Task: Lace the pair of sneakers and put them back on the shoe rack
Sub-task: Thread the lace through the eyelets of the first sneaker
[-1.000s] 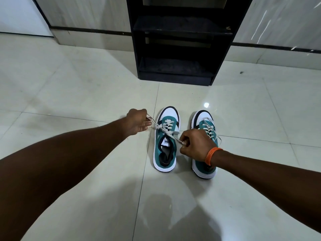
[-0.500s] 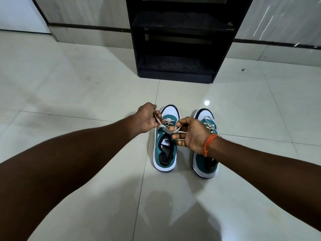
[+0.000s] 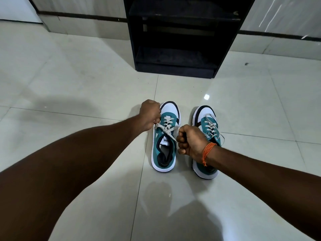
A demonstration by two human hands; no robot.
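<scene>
Hands have drawn apart since half a second ago: left hand [image 3: 149,114] at 10 o'clock of the left sneaker [image 3: 165,138], right hand [image 3: 190,140] at 3 o'clock, each fisted on a lace [image 3: 167,130] end. Right sneaker [image 3: 207,129] sits beside, rack [image 3: 178,37] at 12 o'clock, all on floor [image 3: 86,84].

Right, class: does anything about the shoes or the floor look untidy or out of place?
Only small things. The right shoe's lace trails loose over its side, and a dark speck lies on the floor right of the rack.
</scene>
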